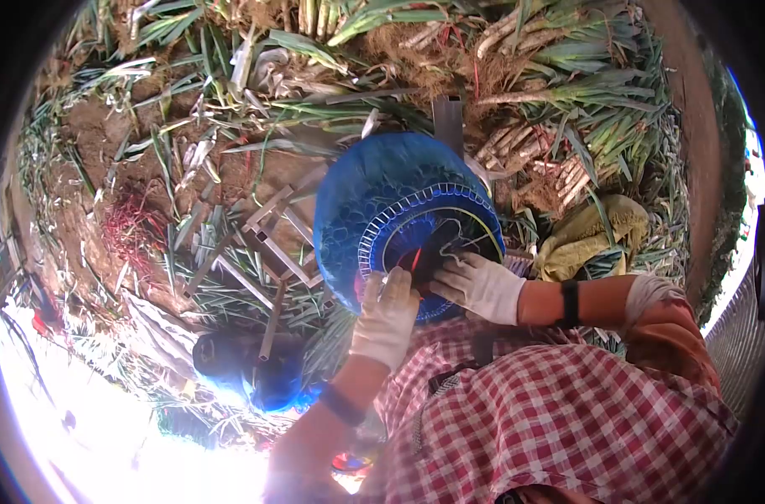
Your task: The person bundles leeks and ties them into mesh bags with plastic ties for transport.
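A large round blue object (382, 172), with a light stitched ring on its face, stands in front of my body. Over its lower left edge is my left hand (387, 317), in a whitish glove, its fingers bent close together by a thin red-orange strip (416, 259). What those fingers hold is too small to make out. From the right comes my gloved right hand (483, 288), its fingers stretched out and somewhat apart on a dark item (433, 252) at the middle of the blue object. A pale loop of cord lies by its fingertips.
Bundles of leeks (584, 92) and loose green leaves cover the soil. Metal frame pieces (273, 252) lie left of the blue object, near a red tangle of ties (135, 223). A yellowish sack (597, 235) is at the right, and a dark blue item (252, 365) at lower left.
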### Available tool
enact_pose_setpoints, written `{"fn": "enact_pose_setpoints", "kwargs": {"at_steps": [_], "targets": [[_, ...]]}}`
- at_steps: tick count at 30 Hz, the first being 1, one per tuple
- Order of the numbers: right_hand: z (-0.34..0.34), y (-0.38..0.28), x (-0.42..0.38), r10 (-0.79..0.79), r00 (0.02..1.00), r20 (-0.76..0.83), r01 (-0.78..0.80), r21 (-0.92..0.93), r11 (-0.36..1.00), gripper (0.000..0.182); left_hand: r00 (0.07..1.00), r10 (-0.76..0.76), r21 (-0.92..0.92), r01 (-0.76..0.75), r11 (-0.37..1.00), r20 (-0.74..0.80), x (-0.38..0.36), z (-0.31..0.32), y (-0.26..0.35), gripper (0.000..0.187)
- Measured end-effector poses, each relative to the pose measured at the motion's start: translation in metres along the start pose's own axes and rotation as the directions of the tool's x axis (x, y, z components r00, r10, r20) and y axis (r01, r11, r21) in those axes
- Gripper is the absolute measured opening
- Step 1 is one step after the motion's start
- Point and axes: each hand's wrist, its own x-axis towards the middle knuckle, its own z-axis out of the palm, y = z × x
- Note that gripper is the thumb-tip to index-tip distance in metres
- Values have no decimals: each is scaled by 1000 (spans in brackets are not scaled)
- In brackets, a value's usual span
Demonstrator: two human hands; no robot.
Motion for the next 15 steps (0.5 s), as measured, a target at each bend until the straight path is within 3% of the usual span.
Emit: {"fn": "enact_pose_setpoints", "kwargs": {"at_steps": [1, 2, 3, 4, 5, 7, 8, 9, 11, 13, 15], "targets": [[11, -5, 0, -11, 1000, -5, 11, -16, 1000, 44, 996, 82, 109, -77, 991, -41, -5, 14, -2, 27], [14, -9, 4, 11, 1000, 27, -8, -82, 997, 48, 995, 97, 83, -100, 992, 32, 2, -2, -4, 16], [15, -11, 7, 30, 998, 55, -22, -150, 988, 52, 997, 74, 95, -76, 993, 18, 10, -11, -5, 16], [14, -14, 8, 72, 979, 191, -41, -162, 986, 44, 984, 37, 62, -49, 997, 175, 17, -18, -5, 14], [7, -13, 14, 46, 983, 177, -14, -179, 984, 44, 946, 3, 33, -14, 999, 324, 21, -23, -4, 12], [-6, -7, 27, 95, 858, 504, -75, -59, 995, 25, 884, -44, 117, -12, 993, 465, 34, -15, -3, 15], [-2, -6, 30, 176, 810, 560, -207, -7, 978, 19, 882, -135, 74, 113, 991, 453, 36, 10, -6, 17], [-6, -7, 34, 163, 816, 555, -186, -15, 983, 19, 877, -183, 50, 180, 982, 445, 36, 29, -6, 18], [-14, -9, 37, 169, 704, 689, -193, -43, 980, 16, 859, -300, 52, 307, 950, 415, 35, 61, -2, 20], [-16, -12, 34, 184, 708, 682, -203, -53, 978, 15, 844, -366, 74, 368, 927, 392, 35, 49, 3, 23], [-18, -11, 25, 167, 730, 663, -235, 14, 972, 19, 804, -258, 19, 294, 956, 536, 36, 3, 8, 32]]}}
